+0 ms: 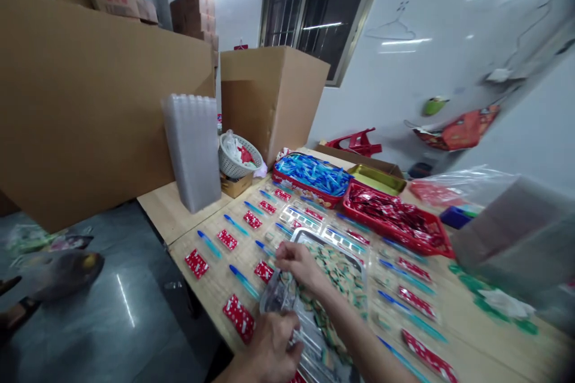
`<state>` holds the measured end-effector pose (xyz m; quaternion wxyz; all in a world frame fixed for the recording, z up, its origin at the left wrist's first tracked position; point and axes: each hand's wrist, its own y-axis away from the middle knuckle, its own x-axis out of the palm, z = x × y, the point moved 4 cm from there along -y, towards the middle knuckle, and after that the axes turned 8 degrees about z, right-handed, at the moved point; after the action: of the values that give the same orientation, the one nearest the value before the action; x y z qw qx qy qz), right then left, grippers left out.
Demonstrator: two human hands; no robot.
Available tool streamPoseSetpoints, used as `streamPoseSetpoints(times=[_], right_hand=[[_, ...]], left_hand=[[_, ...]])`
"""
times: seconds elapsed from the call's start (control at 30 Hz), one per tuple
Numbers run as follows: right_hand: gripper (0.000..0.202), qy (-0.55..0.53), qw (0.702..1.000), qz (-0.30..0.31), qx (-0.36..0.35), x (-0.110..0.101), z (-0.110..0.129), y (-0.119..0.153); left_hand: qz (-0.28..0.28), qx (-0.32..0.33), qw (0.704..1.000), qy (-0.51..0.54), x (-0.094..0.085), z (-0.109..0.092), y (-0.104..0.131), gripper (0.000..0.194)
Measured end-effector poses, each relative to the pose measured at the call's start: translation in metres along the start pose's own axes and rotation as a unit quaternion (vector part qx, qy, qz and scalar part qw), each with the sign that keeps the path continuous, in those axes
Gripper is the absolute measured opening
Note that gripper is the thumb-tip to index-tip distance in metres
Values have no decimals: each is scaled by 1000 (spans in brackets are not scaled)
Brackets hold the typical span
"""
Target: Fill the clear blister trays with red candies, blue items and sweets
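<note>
My left hand [272, 344] grips the near edge of a transparent plastic tray [272, 293], which is tilted over the table's front. At the tray's far end, my right hand [300, 263] has its fingers pinched together; whatever is in them is hidden. Under my right forearm lies a metal pan [365, 287] of small green and tan pieces [336, 269], their kind too blurred to tell. Rows of transparent trays spread around it, many with a blue pen-like stick [243, 280] and a red packet with white dots [238, 316].
Behind the rows stand a tin of blue sticks [314, 175] and a red basket of red packets [395, 215]. A gold tray [376, 179] sits beyond. Stacked plastic trays [193, 152], a white basket [240, 158] and large cardboard boxes [108, 102] border the left.
</note>
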<state>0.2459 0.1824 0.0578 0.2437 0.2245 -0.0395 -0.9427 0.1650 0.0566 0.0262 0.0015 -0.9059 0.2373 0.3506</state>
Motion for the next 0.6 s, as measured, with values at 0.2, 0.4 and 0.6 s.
streamPoseSetpoints(times=[0.2,0.4,0.6], right_hand=[[7,78,993,8,86,50,1,-67],[6,229,968,-17,103,59,4,-74],[19,372,925,-24,68,72,21,-65]], left_hand=[[0,26,1000,-8,7,11,-5,24],[6,32,999,23,4,12,-4,24],[2,51,998,43,2,11,-6,28]])
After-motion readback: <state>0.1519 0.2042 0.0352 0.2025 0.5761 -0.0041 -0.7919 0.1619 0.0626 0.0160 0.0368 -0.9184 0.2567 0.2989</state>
